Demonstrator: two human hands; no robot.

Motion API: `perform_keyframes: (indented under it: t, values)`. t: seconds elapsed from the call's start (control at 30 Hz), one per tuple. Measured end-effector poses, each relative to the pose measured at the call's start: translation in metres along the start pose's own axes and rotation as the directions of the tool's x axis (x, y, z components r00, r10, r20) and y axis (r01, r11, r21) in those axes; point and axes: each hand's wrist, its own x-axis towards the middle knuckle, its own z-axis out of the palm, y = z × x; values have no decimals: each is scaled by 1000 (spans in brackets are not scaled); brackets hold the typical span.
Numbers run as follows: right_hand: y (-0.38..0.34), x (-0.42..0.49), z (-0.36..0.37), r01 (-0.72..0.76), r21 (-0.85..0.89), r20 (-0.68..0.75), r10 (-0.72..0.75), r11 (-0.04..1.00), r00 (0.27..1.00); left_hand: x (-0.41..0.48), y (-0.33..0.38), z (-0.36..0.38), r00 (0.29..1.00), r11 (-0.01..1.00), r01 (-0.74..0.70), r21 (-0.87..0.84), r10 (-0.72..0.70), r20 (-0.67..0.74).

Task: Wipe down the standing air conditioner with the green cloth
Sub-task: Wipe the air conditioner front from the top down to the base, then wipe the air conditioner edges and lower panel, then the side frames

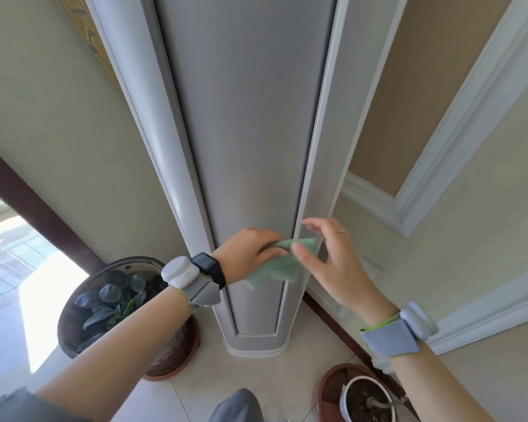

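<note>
Cream walls (58, 117) meet at a corner, the right one trimmed with white moulding (439, 153), above a pale tiled floor (256, 379).

One standing air conditioner (244, 123) fills that corner: a tall grey column with a matte front panel, a rounded white strip down its left edge, a thin white strip down its right, and a white base on the tiles.

Two potted plants flank it. A big dark pot (73, 324) of broad green leaves stands on the left in a reddish saucer, partly hidden behind the left forearm. A small white pot (348, 391) of soil stands on the lower right in a brown saucer.

One green cloth (275, 268) lies against the lower front panel, near its right edge, hanging crumpled. The left hand (247, 254) closes its grip on the upper part of the cloth. The right hand (326, 257) has its grip spread, the thumb at the cloth's top edge; whether it pinches the cloth I cannot tell.

Each wrist wears a grey strap with a white pod; the left also wears one black watch (208, 264).
</note>
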Motion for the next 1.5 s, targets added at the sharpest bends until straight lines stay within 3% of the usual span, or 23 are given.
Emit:
perform_keyframes:
  t: [0.07, 0.13, 0.3, 0.37, 0.43, 0.5, 0.53, 0.6, 0.73, 0.8, 0.87, 0.93, 0.97, 1.03, 1.07, 1.1, 1.13, 1.2, 1.23, 1.3, 1.37, 1.43, 1.5]
  values:
    - [-8, 0, 4, -33, 42, 153, 26, 999, 988, 3, 8, -10, 1000, 996, 29, -87, -29, 6]
    - [-10, 5, 5, -111, 144, 200, 81, 983, 977, 4, 14, -16, 998, 993, 69, -91, -69, 8]
    - [-3, 2, 6, -337, 179, 357, 258, 924, 898, -7, 9, -19, 972, 966, 191, 172, -163, -168]
    - [8, -5, 5, -462, 277, 286, 387, 843, 877, -17, -1, -18, 948, 965, 230, 124, -193, -253]
    - [19, -10, 1, -529, 507, 100, 564, 680, 820, -30, -13, -18, 913, 964, 267, 2, -252, -322]
    - [26, -13, -1, -421, 724, -142, 715, 547, 684, -44, -28, -15, 855, 937, 307, -167, -349, -383]
    - [27, -12, -1, -335, 772, -251, 743, 540, 621, -51, -36, -13, 810, 906, 328, -269, -416, -414]
    - [19, -6, 4, -173, 761, -420, 679, 625, 603, -61, -49, -12, 678, 809, 363, -463, -570, -465]
    - [-7, 29, 29, 70, 544, -579, 314, 836, 753, -68, -76, -15, 413, 629, 418, -655, -774, -479]
    - [-10, 47, 47, 164, 452, -623, 179, 877, 761, -69, -87, -17, 343, 597, 425, -680, -802, -490]
    - [5, 57, 76, 155, 333, -683, 125, 930, 720, -69, -100, -15, 309, 577, 453, -679, -817, -488]
    - [30, 51, 109, 66, 371, -704, 234, 926, 671, -66, -110, -11, 330, 528, 491, -693, -849, -413]
    - [45, 44, 123, 7, 507, -674, 391, 862, 626, -65, -113, -8, 370, 515, 494, -701, -854, -366]
    - [68, 36, 142, -124, 850, -408, 788, 512, 461, -59, -116, -3, 447, 490, 469, -735, -849, -281]
    - [78, 36, 145, -178, 932, -232, 896, 316, 379, -56, -117, -1, 456, 452, 469, -759, -860, -230]
    - [83, 36, 144, -234, 951, -117, 937, 200, 329, -54, -119, 2, 451, 399, 472, -786, -876, -173]
    - [82, 39, 139, -266, 949, -77, 943, 169, 324, -53, -122, 4, 437, 351, 467, -812, -889, -133]
    - [60, 51, 125, -111, 953, -221, 899, 281, 379, -53, -130, 10, 415, 281, 465, -839, -907, -74]
    - [45, 58, 118, -10, 915, -364, 834, 404, 415, -52, -134, 12, 407, 260, 469, -844, -912, -54]
    - [18, 68, 112, 90, 724, -633, 607, 683, 480, -52, -136, 15, 400, 242, 471, -848, -916, -40]
    - [14, 71, 120, 140, 573, -741, 438, 807, 510, -51, -137, 17, 399, 250, 475, -844, -916, -47]
    - [36, 61, 141, 98, 605, -732, 503, 790, 460, -52, -140, 18, 398, 263, 468, -844, -915, -65]
    - [69, 43, 161, -28, 830, -513, 784, 557, 350, -56, -146, 23, 397, 285, 459, -842, -913, -93]
